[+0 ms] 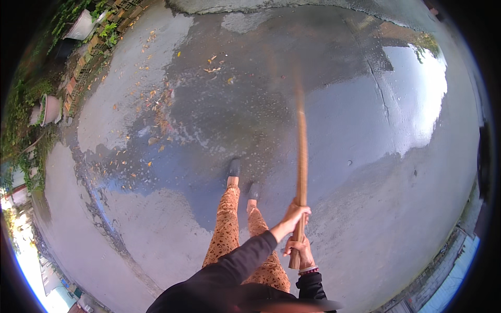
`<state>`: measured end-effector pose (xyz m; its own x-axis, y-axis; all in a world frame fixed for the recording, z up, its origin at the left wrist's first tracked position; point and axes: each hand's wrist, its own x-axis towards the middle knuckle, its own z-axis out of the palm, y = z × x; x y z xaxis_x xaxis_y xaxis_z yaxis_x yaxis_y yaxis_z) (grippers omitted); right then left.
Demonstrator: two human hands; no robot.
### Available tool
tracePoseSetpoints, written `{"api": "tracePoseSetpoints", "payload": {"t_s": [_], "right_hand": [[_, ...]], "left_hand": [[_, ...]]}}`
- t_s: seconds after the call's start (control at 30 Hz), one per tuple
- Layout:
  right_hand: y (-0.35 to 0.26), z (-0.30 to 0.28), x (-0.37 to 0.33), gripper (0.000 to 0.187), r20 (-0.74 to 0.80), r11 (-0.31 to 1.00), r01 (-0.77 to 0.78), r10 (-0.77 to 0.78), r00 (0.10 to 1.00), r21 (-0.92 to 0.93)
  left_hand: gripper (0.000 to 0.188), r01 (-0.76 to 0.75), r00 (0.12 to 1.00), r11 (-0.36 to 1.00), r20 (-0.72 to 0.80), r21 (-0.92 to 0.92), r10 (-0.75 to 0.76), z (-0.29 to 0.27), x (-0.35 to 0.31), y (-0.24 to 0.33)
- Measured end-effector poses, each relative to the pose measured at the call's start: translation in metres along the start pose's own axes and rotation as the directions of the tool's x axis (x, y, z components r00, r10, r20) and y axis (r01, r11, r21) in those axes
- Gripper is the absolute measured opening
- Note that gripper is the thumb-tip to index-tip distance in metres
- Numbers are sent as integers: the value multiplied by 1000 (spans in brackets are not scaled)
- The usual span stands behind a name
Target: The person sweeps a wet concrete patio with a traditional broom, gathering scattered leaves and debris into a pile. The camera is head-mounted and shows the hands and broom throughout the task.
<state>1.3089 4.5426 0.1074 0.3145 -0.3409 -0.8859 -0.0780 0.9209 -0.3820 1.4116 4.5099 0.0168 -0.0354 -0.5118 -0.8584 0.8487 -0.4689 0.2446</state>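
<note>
Both my hands grip a long brown broom (302, 151) with a handle that looks like bundled stalks. My left hand (294, 217) is wrapped round the handle higher up, its arm crossing in front of my body. Close below it, my right hand (301, 251), with bracelets at the wrist, closes round the handle near its butt end. The far end of the broom is smeared by motion over the wet ground, so its bristles cannot be made out. Fallen leaves (164, 125) lie scattered on the wet concrete to the left of the broom.
A puddle (334, 115) spreads over the concrete ahead and to the right of my feet (234, 168). Along the left edge stand pale plant pots (50, 109), greenery and a row of bricks (71, 86). A crack (378, 88) runs through the ground at right.
</note>
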Motion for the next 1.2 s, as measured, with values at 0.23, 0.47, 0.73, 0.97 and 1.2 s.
{"api": "tracePoseSetpoints", "payload": {"t_s": [0.23,0.47,0.73,0.97,1.2], "right_hand": [[-75,-5,140,11,-296,981,91,-36,954,173],[13,202,252,49,28,815,95,-97,995,-571],[-103,251,221,18,541,919,-261,386,748,-295],[-176,102,88,55,145,973,42,-9,989,-226],[-295,-39,170,5,-276,962,265,-240,931,59]], "left_hand": [[24,-18,864,944,481,330,-151,41,151,42],[20,149,976,941,200,-303,-90,-193,105,189],[11,-367,881,891,-408,-267,240,-205,58,291],[58,75,958,908,223,413,-181,-29,16,269],[45,-2,991,916,120,401,-51,-132,8,270]]}}
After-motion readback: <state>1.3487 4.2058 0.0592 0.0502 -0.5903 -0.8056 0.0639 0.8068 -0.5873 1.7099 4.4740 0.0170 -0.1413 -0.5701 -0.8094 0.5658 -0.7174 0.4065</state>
